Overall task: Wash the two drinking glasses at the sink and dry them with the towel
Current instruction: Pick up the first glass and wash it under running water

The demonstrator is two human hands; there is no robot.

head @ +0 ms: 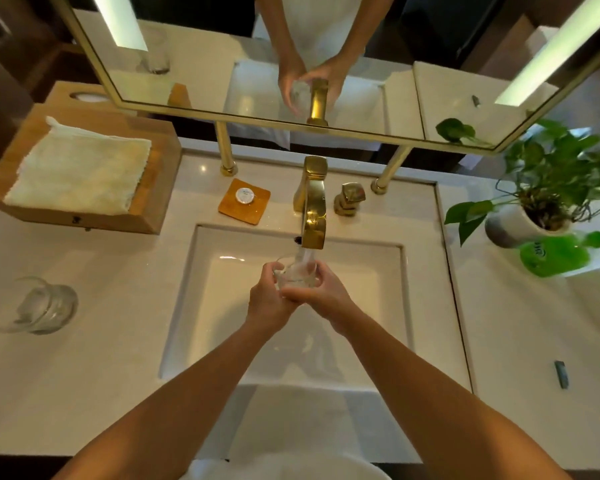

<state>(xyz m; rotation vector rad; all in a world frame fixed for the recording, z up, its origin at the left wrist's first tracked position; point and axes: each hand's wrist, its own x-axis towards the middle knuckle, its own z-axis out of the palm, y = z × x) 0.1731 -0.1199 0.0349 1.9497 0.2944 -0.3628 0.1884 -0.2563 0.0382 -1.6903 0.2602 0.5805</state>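
Over the white sink point(222, 306), both hands hold a clear drinking glass point(297, 273) under the running water of the gold faucet point(312, 216). My left hand point(269, 299) curls round the glass from the left and my right hand point(321, 292) grips it from the right. A second clear glass point(42, 306) stands on the counter at the left, apart from the sink. A folded cream towel point(77, 171) lies on a wooden box point(146, 216) at the back left.
A gold tap handle point(350, 199) stands right of the faucet. A small wooden dish with a wrapped soap point(245, 200) sits behind the sink. A potted plant point(534, 209) and a green bottle point(553, 258) stand at the right. A mirror point(222, 64) hangs above.
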